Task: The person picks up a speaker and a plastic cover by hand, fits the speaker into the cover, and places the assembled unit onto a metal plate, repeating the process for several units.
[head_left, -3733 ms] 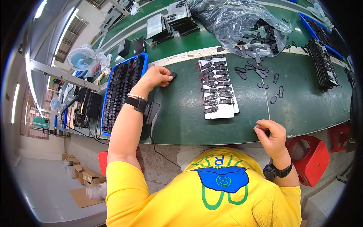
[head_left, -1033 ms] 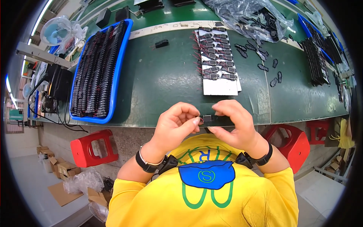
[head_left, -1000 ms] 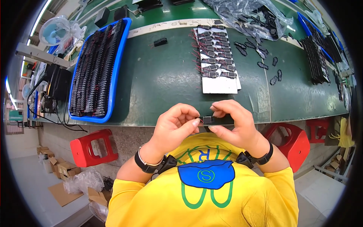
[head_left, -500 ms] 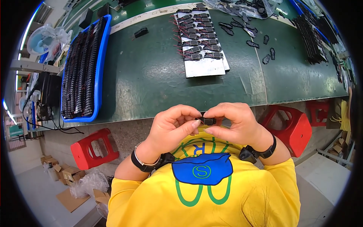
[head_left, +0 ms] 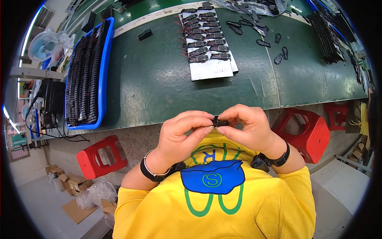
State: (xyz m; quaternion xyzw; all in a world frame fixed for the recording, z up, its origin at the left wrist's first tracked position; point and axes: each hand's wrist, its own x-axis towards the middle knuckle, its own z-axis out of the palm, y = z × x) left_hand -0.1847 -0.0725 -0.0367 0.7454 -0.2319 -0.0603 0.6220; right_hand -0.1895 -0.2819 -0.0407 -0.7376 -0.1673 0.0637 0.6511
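Note:
In front of my chest, just off the table's near edge, a small black part with a rectangular block on it is held between both hands. My left hand pinches its left end between thumb and forefinger. Thumb and fingers of my right hand grip its right end. Much of the part is hidden by my fingertips. Beyond my hands lies a white board bearing two columns of similar black parts with thin red wires.
A blue tray packed with rows of black parts stands at left. One black part lies alone on the green table. Flat black pieces are scattered at the far right. Red stools stand below the table edge.
My right hand has risen slightly and its fingers have shifted on the black part. The left hand still pinches it. The view has moved a little.

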